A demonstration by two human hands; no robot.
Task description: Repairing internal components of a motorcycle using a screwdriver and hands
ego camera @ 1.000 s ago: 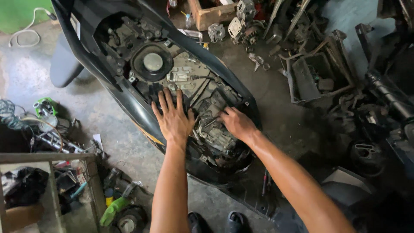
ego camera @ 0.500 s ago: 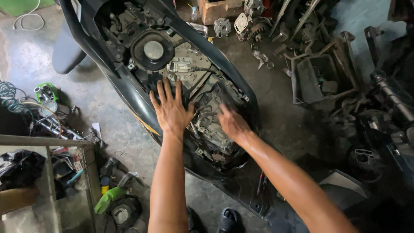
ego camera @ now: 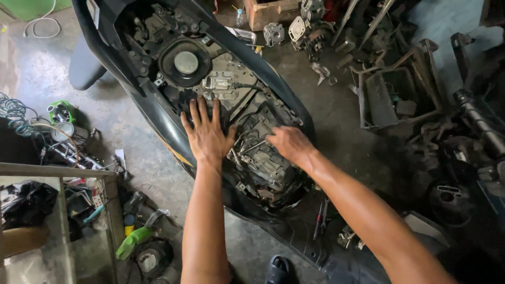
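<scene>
left hand (ego camera: 206,138) spread flat on scooter (ego camera: 158,113) frame, right hand (ego camera: 286,143) curled on engine (ego camera: 260,158) part; grip unclear. step: working engine loose; next likely needs firmer hold.

— Where are you working?

— You're in a motorcycle repair workshop. A stripped black plastic scooter body (ego camera: 158,105) with its greasy metal engine parts (ego camera: 258,152) exposed stands on the stained grey concrete floor (ego camera: 137,152).

— What else shows it?

— Loose grey metal engine castings (ego camera: 305,23) lie by a brown wooden crate (ego camera: 268,10), dark scrap metal frames (ego camera: 394,89) pile up at your right, and a green plastic spray bottle (ego camera: 134,239) lies near the floor's lower left edge.
</scene>
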